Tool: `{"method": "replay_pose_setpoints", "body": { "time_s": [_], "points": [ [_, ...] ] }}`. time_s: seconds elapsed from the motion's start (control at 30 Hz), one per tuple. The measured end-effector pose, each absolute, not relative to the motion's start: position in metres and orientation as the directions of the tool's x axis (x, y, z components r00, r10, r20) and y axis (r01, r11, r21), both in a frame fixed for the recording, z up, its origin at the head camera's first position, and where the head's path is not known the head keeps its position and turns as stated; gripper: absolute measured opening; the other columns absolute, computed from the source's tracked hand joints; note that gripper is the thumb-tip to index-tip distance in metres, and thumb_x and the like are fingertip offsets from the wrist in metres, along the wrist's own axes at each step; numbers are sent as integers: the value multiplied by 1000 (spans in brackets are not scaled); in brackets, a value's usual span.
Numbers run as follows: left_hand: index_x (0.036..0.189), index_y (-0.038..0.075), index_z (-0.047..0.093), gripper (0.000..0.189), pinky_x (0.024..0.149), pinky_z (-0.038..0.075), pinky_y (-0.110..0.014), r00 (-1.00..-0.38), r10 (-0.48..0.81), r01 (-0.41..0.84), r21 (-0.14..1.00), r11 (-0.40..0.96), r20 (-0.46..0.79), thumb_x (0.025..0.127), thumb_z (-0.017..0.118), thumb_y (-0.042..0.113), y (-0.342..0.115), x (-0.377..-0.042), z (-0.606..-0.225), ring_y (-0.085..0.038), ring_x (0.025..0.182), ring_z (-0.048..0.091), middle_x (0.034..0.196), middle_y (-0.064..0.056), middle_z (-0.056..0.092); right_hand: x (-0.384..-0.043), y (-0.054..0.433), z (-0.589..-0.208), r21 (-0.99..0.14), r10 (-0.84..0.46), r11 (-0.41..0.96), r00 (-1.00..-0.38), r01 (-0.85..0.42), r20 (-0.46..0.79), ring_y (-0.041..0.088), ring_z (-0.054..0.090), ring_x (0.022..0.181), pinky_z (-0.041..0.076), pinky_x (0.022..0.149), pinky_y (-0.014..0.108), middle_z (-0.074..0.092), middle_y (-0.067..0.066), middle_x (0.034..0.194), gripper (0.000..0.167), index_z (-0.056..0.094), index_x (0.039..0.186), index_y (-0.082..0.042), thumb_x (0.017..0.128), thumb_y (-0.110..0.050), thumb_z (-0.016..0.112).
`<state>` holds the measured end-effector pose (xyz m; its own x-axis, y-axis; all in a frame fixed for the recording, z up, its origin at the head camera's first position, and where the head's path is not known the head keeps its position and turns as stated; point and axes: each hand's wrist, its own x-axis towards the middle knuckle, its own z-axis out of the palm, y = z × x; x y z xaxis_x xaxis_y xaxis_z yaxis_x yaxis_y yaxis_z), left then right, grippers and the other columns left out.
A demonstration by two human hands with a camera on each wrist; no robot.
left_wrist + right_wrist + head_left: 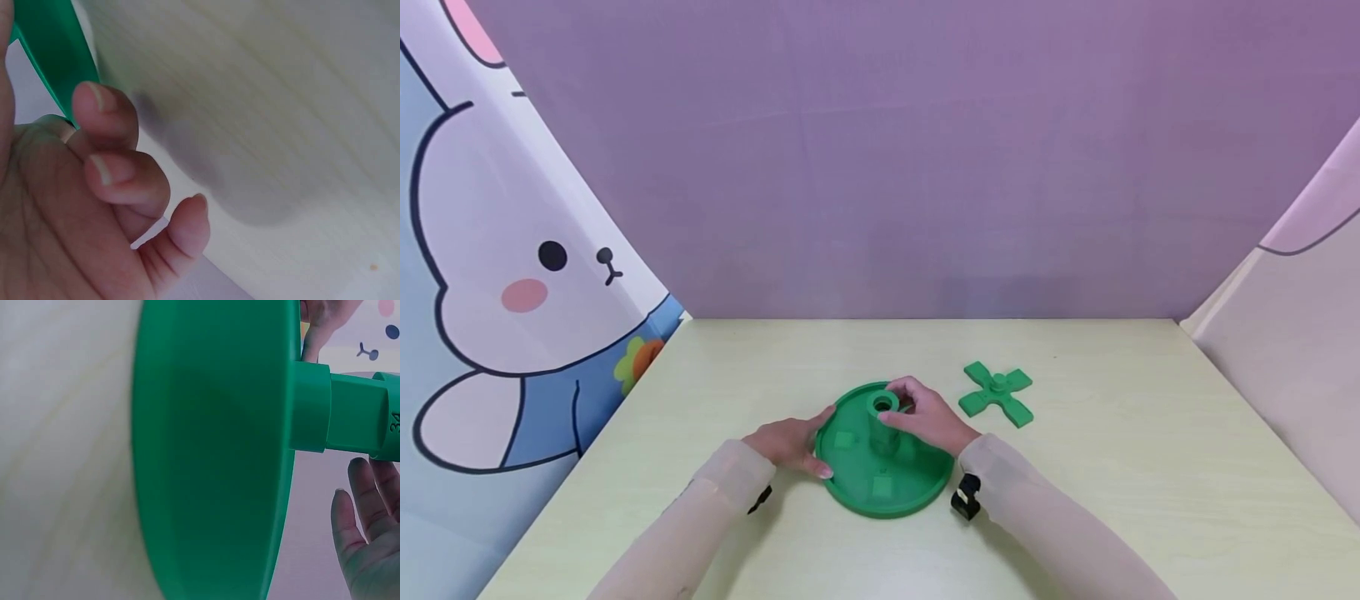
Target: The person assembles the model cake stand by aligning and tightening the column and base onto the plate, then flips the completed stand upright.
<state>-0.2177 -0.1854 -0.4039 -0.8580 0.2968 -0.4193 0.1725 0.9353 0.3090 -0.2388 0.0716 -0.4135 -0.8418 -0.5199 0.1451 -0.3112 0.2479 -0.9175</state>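
Note:
A round green base [857, 487] with a raised rim lies on the table, square patches on its face. From its middle rises a green hollow post [883, 429], upright, marked "34" in the right wrist view. My right hand [931, 418] holds the post near its top between thumb and fingers. At the base's left edge, my left hand [790, 443] grips the rim, thumb toward the near side and index finger farther back. In the left wrist view the other fingers [128, 175] are bent beside the green rim [59, 59].
A green cross-shaped piece [997, 393] with a round stub at its centre lies to the right of the base. The pale wooden table [760, 358] ends at a purple cloth [925, 167]. A cartoon-printed cloth [512, 250] hangs at the left.

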Motion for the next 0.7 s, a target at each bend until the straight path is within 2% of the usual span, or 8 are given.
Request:
{"method": "replay_pose_setpoints", "body": {
  "time_s": [0.23, 0.37, 0.57, 0.7],
  "points": [
    [154, 13, 17, 108, 98, 40, -52, -860, 296, 176, 305, 936, -415, 74, 79, 49, -186, -218, -405, -34, 127, 45, 141, -14, 47, -239, 72, -415, -910, -539, 242, -826, -336, 161, 25, 55, 103, 46, 89, 38, 57, 12, 116, 49, 42, 140, 1, 97, -15, 58],
    [155, 13, 17, 108, 98, 39, -53, -859, 298, 173, 313, 934, -416, 74, 79, 48, -187, -218, -406, -34, 128, 44, 142, -14, 47, -239, 73, -417, -911, -546, 233, -821, -339, 166, 23, 56, 101, 48, 87, 35, 58, 11, 114, 44, 47, 136, 2, 97, -15, 57],
    [155, 14, 17, 108, 99, 39, -53, -859, 302, 173, 320, 931, -413, 74, 79, 49, -187, -217, -406, -34, 128, 44, 142, -15, 47, -238, 72, -414, -918, -531, 226, -832, -325, 163, 23, 55, 99, 47, 86, 35, 58, 9, 109, 41, 51, 128, 2, 94, -17, 63],
    [154, 14, 17, 108, 99, 39, -53, -859, 303, 171, 327, 930, -412, 74, 80, 48, -187, -218, -405, -34, 128, 44, 141, -15, 47, -238, 73, -413, -913, -525, 239, -835, -330, 164, 25, 54, 102, 47, 88, 39, 57, 10, 112, 49, 49, 130, 3, 91, -18, 67]
  ]
}}
